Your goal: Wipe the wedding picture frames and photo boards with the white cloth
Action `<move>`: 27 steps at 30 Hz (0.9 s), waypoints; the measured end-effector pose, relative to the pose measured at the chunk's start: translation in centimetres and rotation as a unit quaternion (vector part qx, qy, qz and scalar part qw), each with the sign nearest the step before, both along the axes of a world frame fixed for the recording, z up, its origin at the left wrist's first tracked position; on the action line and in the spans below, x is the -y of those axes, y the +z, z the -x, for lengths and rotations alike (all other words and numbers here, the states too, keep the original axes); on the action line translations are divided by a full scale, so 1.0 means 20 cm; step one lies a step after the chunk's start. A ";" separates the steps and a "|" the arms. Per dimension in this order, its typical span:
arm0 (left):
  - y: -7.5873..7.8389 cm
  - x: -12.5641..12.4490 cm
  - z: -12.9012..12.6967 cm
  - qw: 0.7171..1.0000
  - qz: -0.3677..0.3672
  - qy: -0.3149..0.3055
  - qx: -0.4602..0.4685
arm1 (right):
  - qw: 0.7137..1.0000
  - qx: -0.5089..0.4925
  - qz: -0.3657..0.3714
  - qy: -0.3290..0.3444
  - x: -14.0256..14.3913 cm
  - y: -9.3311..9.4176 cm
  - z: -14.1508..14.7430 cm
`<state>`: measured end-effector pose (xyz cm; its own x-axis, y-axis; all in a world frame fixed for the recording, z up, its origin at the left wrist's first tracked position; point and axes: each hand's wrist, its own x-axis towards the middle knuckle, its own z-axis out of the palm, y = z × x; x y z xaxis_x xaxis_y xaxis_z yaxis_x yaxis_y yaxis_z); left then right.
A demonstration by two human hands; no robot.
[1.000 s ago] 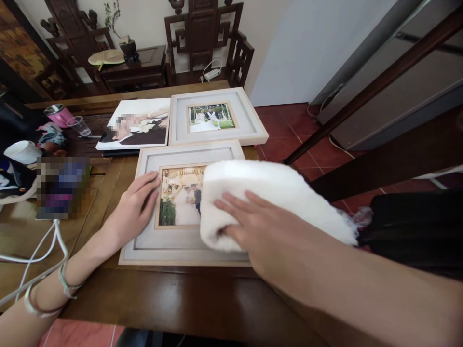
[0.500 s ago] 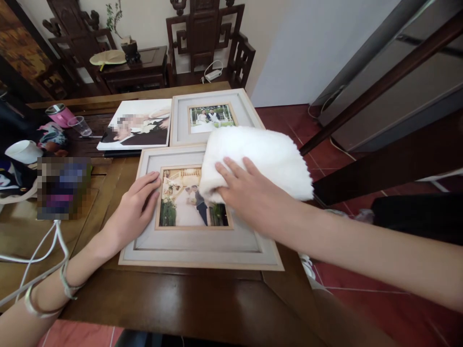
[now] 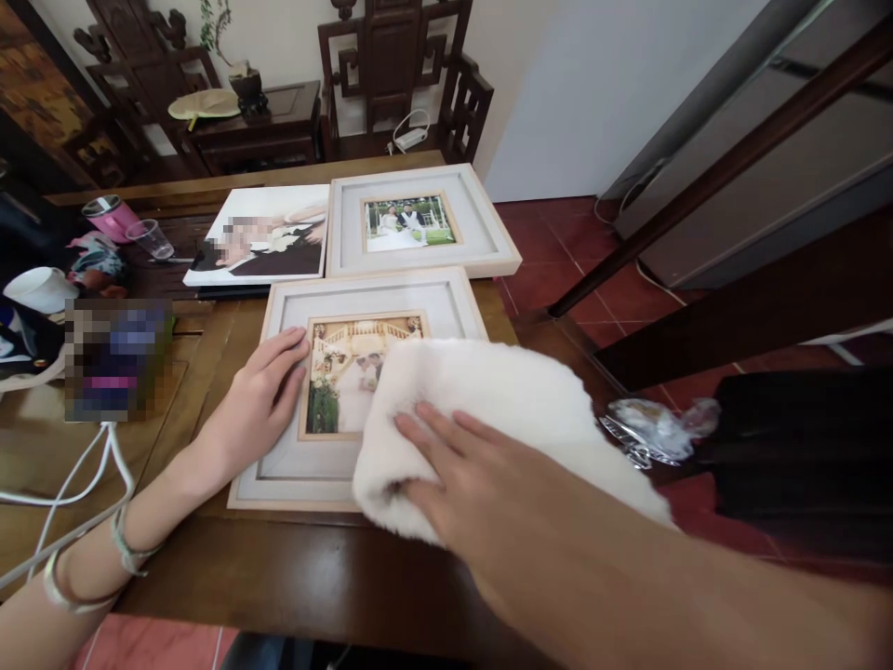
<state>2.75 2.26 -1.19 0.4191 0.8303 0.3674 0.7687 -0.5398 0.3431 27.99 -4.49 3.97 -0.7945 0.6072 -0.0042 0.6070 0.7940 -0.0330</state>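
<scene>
A picture frame (image 3: 335, 296) with a light border and a wedding photo lies flat on the wooden table. My left hand (image 3: 255, 395) rests on its left side, fingers stretched out on the frame beside the photo. With my right hand (image 3: 460, 475) I hold a white fluffy cloth (image 3: 502, 395), the thumb tucked under a fold and the fingers spread on top. The cloth lies over the frame's lower right part and hides part of the photo. Behind it are a second picture frame (image 3: 481, 219) and a white-edged photo panel (image 3: 261, 270).
At the left are a pink tumbler (image 3: 115, 221), a clear plastic cup (image 3: 154, 244), a white cup (image 3: 42, 290) and white cables (image 3: 112, 456). A plastic bag (image 3: 656, 430) sits right of the table. Carved chairs (image 3: 391, 74) stand behind.
My right hand has moved the cloth toward me, down the frame to its lower right. The second frame is now uncovered. My left hand stays in place.
</scene>
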 end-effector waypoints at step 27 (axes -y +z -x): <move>0.00 0.00 0.00 1.000 0.001 -0.004 0.004 | 0.999 -0.038 0.034 -0.018 0.12 -0.06 0.07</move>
